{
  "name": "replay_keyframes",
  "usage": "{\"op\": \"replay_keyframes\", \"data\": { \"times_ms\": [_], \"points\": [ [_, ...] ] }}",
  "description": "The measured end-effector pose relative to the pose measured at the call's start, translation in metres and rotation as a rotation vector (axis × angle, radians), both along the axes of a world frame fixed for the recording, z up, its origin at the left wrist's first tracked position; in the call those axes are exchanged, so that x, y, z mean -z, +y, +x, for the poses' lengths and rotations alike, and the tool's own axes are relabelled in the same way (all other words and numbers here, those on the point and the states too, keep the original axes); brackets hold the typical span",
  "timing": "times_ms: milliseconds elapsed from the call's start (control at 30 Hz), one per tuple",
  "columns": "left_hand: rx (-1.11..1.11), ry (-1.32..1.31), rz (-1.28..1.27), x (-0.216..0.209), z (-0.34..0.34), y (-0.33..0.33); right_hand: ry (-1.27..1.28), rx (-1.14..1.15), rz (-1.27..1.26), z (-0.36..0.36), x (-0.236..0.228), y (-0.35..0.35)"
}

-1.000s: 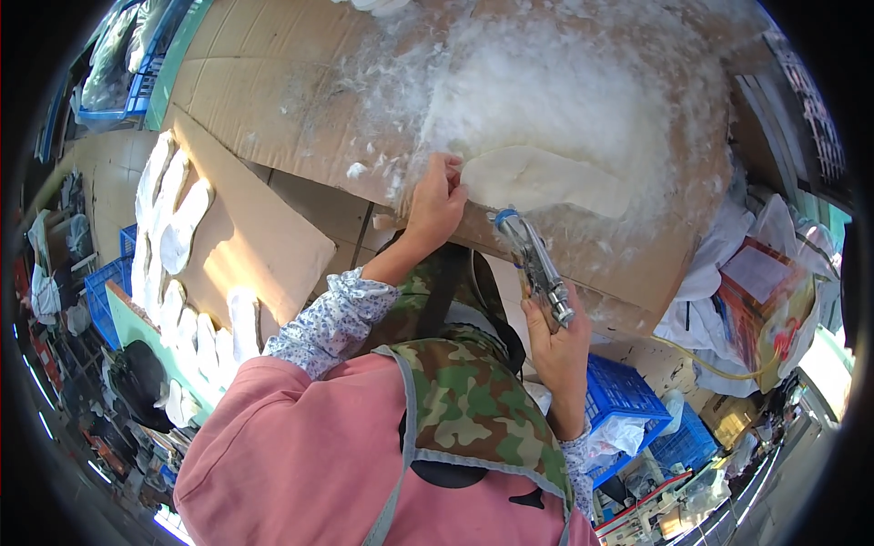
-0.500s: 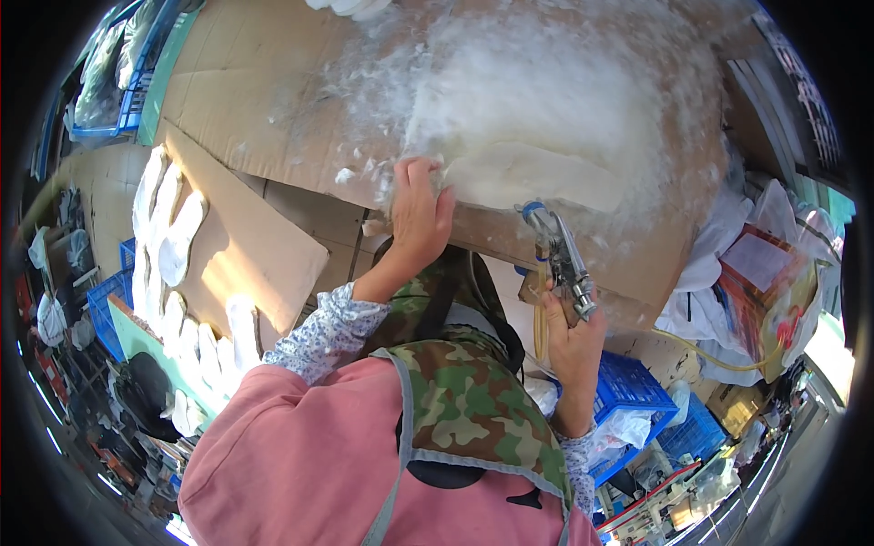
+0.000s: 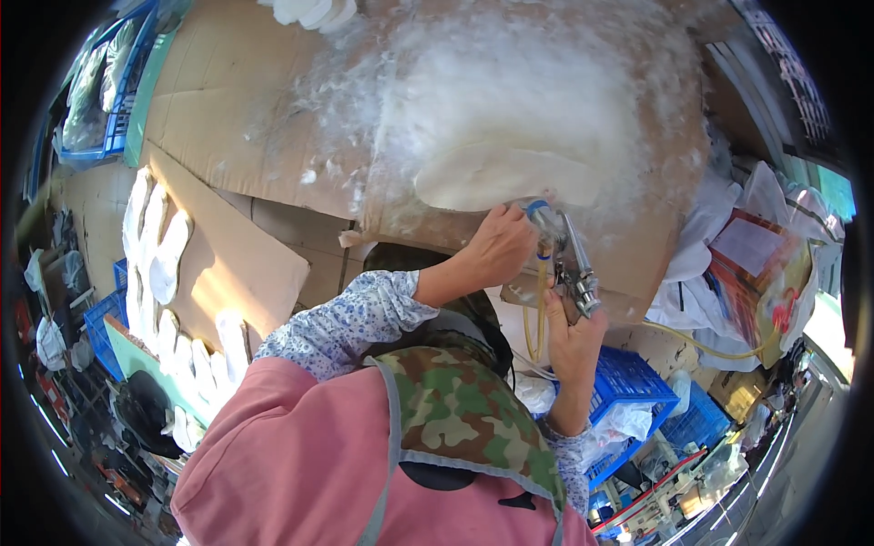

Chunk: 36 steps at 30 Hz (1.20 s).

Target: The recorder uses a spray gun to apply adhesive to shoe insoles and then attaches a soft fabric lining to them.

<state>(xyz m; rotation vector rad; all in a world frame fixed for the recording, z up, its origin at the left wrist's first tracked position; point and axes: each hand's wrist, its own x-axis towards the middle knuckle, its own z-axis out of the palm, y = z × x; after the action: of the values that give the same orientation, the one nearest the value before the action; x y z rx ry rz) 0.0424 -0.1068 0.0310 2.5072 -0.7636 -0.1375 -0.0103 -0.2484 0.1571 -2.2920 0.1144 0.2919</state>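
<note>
My right hand [image 3: 574, 344] grips a metal spray gun [image 3: 584, 266] with a blue ring near its front, held just off the near edge of the cardboard sheet [image 3: 228, 109]. Thin yellowish hoses [image 3: 531, 332] hang from the gun. Curled fingers of my left hand [image 3: 499, 246] are close to the blue ring; what they pinch, if anything, is hidden. A cream insole-shaped piece [image 3: 496, 175] lies flat on the cardboard just beyond both hands, amid white fluffy residue [image 3: 510, 82].
White insoles [image 3: 167, 259] rest in rows on a tilted board [image 3: 232, 273] at left. More pale pieces [image 3: 314, 11] sit at the far edge. Blue crates stand upper left [image 3: 118, 127] and lower right [image 3: 628, 391]. Plastic bags [image 3: 696, 314] and a yellow hose [image 3: 719, 350] are at right.
My left hand has moved right, from the insole-shaped piece's left end to the front of the spray gun. My right hand keeps the gun in nearly the same place.
</note>
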Motion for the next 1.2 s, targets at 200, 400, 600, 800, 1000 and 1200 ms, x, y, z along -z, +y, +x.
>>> {"op": "replay_keyframes", "data": {
  "times_ms": [200,400,600,800,1000,1200],
  "points": [
    [-0.091,-0.121,-0.109,0.002,0.002,-0.007,0.011,0.054,0.031,0.002,0.008,-0.011],
    [-0.107,-0.099,-0.098,-0.004,0.004,-0.009,-0.011,0.068,-0.004,0.006,0.007,-0.022],
    [-0.133,-0.115,-0.122,-0.005,0.007,-0.011,-0.023,0.103,-0.024,0.01,0.006,-0.028],
    [-0.11,-0.038,-0.123,-0.009,0.01,-0.011,-0.046,0.135,-0.034,0.014,0.004,-0.036],
    [-0.109,-0.065,-0.112,-0.006,0.009,-0.011,-0.08,0.193,-0.046,0.018,0.001,-0.04],
    [-0.103,-0.053,-0.089,-0.008,0.009,-0.01,-0.08,0.186,-0.017,0.019,0.0,-0.045]
  ]
}}
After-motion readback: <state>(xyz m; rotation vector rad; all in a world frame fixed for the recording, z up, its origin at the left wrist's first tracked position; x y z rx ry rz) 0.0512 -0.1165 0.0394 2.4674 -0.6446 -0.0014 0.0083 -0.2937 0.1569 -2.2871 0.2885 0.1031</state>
